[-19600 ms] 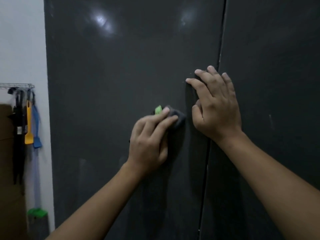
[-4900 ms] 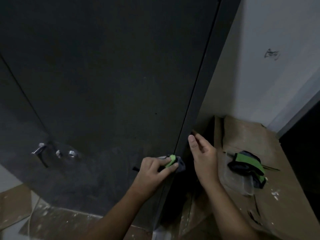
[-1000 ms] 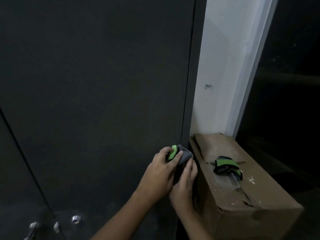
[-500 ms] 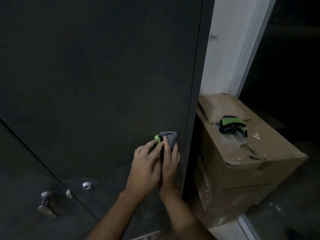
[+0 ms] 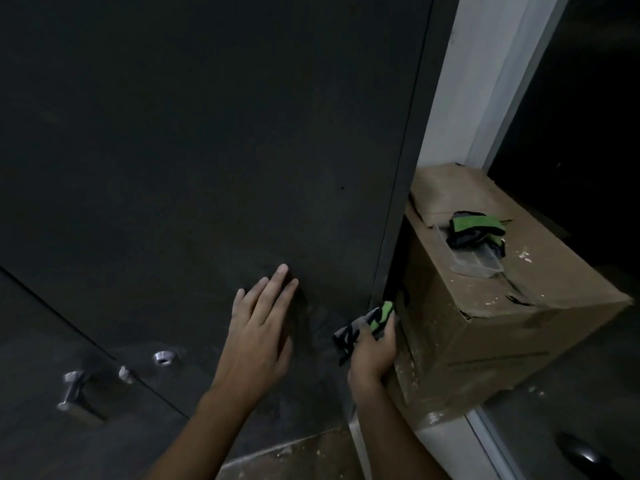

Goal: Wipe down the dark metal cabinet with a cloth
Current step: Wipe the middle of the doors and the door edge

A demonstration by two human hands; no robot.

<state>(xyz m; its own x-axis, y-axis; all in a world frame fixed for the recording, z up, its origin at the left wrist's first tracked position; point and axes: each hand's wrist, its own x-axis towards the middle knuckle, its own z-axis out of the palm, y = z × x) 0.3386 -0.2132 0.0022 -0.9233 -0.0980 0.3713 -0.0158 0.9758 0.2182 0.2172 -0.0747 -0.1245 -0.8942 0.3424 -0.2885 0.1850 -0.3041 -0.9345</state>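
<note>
The dark metal cabinet [image 5: 207, 150] fills the left and middle of the head view. My left hand [image 5: 261, 327] lies flat on its right door with the fingers spread and holds nothing. My right hand [image 5: 372, 348] grips a grey, black and green cloth [image 5: 363, 323] at the cabinet's lower right edge, in the gap beside a cardboard box. Part of the cloth is hidden in my fingers.
A cardboard box [image 5: 485, 313] stands close against the cabinet's right side, with another green and black cloth [image 5: 476, 228] and clear plastic on top. A metal handle [image 5: 71, 393] and lock [image 5: 162, 357] sit low on the left. White wall [image 5: 478, 81] and a dark doorway lie to the right.
The cloth has passed from my left hand to my right. My left hand now rests flat on the door, and my right hand has moved down to the cabinet's right edge.
</note>
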